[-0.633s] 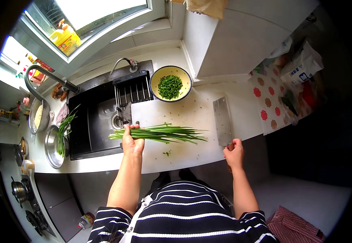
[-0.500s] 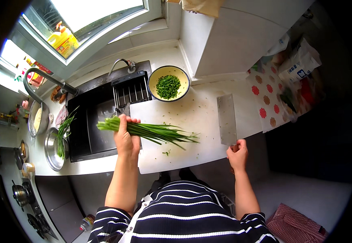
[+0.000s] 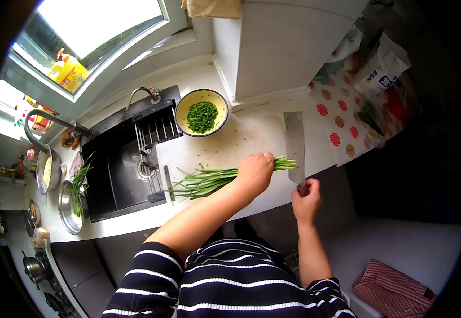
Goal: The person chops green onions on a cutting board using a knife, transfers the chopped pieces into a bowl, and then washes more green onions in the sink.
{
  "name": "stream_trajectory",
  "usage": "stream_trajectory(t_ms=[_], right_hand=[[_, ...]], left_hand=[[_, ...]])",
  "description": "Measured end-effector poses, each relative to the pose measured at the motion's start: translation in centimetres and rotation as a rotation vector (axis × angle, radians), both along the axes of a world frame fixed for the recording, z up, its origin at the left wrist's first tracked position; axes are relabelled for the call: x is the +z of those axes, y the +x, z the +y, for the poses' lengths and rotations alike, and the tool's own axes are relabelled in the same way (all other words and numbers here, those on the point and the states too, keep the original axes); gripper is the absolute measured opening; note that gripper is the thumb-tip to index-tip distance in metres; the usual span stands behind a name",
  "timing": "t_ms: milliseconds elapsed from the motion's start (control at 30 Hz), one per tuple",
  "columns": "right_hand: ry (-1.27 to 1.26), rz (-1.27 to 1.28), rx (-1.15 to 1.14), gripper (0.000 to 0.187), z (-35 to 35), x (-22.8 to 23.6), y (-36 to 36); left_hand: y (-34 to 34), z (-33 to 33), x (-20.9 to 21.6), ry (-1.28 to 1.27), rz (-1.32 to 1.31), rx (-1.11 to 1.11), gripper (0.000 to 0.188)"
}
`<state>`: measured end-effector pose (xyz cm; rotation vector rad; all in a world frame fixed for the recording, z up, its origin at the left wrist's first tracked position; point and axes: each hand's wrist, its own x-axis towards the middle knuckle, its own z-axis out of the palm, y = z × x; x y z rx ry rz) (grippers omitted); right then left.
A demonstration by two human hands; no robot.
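Observation:
My left hand [image 3: 257, 172] is closed around a bunch of long green chives [image 3: 204, 183] over the white cutting board [image 3: 230, 140]. The pale stem ends point right, towards the blade, and the loose leaf tips fan out to the left. In my right hand [image 3: 306, 201], near the board's front right, is the handle of a cleaver [image 3: 294, 140]. Its broad blade reaches away from me along the board's right side, close to the stem ends. Behind the board stands a cream bowl [image 3: 218, 108] with a dark rim, holding finely chopped chives [image 3: 202, 117]. A few green bits dot the board.
Left of the board is a black sink [image 3: 103, 183] with a rack [image 3: 153, 130] and tap. A steel bowl [image 3: 67, 220] with more greens stands beyond it. A flower-patterned mat [image 3: 341, 119] and plastic bags [image 3: 381, 69] are at the right. A wall cabinet juts out behind.
My left hand has carried the chives rightward and turned the bunch round, so the stem ends now face the cleaver instead of the sink. My right hand still holds the cleaver at the right.

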<state>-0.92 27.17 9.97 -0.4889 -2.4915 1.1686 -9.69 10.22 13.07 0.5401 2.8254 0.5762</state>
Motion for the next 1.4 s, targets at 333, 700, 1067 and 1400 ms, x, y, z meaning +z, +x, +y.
stream_trajectory(t_ms=[333,700,1067,1400], right_hand=[[0.144,-0.156,0.076,0.02,2.4,-2.5,0.6],[0.228,-0.27,0.247,0.027,1.4,-3.5,0.5],[0.267,-0.216,0.455,0.018,-2.4,1.5,1.5],[0.488,-0.556,0.619,0.022,-5.9,-0.1,3.7]], left_hand=[[-1.6,1.7,-8.6,-0.212,-0.179,0.158,0.052],[5.0,-5.7,-9.5,-0.229,0.167,0.123,0.092],[5.8,-7.3,-8.7,-0.209,0.06,0.208,0.085],[7.3,-7.5,-11.6,-0.284,0.172,0.121,0.071]])
